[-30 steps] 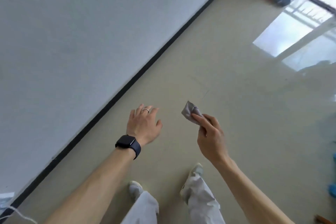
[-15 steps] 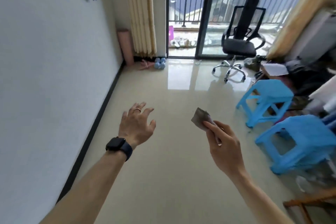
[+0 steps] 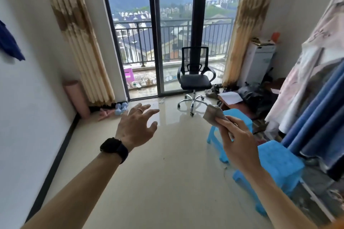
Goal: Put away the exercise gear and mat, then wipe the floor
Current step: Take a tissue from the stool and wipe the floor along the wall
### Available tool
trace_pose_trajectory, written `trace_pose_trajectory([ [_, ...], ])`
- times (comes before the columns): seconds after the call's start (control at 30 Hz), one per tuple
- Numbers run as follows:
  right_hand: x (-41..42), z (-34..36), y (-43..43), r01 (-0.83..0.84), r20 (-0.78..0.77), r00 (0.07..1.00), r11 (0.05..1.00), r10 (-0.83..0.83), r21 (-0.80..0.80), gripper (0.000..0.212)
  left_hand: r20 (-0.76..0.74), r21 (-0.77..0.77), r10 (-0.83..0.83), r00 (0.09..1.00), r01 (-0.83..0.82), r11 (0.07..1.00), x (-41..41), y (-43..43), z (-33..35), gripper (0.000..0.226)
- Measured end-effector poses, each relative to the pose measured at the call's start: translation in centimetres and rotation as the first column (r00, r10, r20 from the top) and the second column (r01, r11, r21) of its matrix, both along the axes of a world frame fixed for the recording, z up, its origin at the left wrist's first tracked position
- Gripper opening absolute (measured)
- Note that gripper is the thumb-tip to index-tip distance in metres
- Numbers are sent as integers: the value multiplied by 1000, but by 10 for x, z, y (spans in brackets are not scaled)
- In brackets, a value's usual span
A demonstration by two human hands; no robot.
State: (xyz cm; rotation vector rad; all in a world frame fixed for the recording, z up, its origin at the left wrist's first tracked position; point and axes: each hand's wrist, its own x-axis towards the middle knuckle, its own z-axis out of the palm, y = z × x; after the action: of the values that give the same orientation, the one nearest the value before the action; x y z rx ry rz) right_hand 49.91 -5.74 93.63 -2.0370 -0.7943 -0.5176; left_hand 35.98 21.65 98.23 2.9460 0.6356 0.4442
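Observation:
My right hand point(image 3: 235, 141) pinches a small grey-brown cloth point(image 3: 212, 115) between thumb and fingers, held up in the air. My left hand point(image 3: 136, 127) is raised beside it with fingers spread, holding nothing; a dark watch is on its wrist. A rolled pink mat point(image 3: 74, 98) stands upright against the left wall in the far corner. Light blue dumbbells point(image 3: 121, 108) and a pink piece of gear point(image 3: 106, 113) lie on the floor next to it, below the curtain. The glossy beige floor point(image 3: 167, 182) stretches ahead of me.
A black office chair point(image 3: 194, 80) stands before the glass balcony door. Two blue plastic stools point(image 3: 279, 165) sit at the right, beside hanging clothes point(image 3: 316, 108) and clutter. A white wall with a black skirting board runs along the left.
My view has lifted from the floor and my feet to the whole room and balcony. Both hands have risen with it; the right still holds the cloth.

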Motion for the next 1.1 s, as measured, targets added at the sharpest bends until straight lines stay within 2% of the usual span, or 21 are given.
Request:
trace_pose_trajectory([
  [0.17, 108, 18, 47, 87, 84, 993, 996, -87, -2, 26, 23, 34, -123, 992, 122, 992, 123, 58, 16, 48],
  [0.3, 191, 32, 77, 184, 75, 980, 983, -183, -16, 28, 71, 70, -197, 978, 192, 979, 231, 106, 38, 60],
  [0.43, 271, 37, 92, 292, 75, 954, 956, -290, -19, 28, 92, 55, -288, 953, 284, 957, 345, 131, 49, 57],
  [0.53, 331, 28, 93, 363, 43, 932, 930, -361, -51, 29, 78, 23, -351, 933, 351, 936, 432, 137, 38, 47],
  [0.73, 462, -2, 91, 425, -21, 903, 900, -429, -100, 31, 50, -39, -445, 894, 447, 894, 601, 125, 2, 47],
  [1.1, 693, -57, 88, 490, -181, 842, 861, -507, -135, 27, -62, -79, -499, 864, 495, 866, 847, 122, -64, 47],
])
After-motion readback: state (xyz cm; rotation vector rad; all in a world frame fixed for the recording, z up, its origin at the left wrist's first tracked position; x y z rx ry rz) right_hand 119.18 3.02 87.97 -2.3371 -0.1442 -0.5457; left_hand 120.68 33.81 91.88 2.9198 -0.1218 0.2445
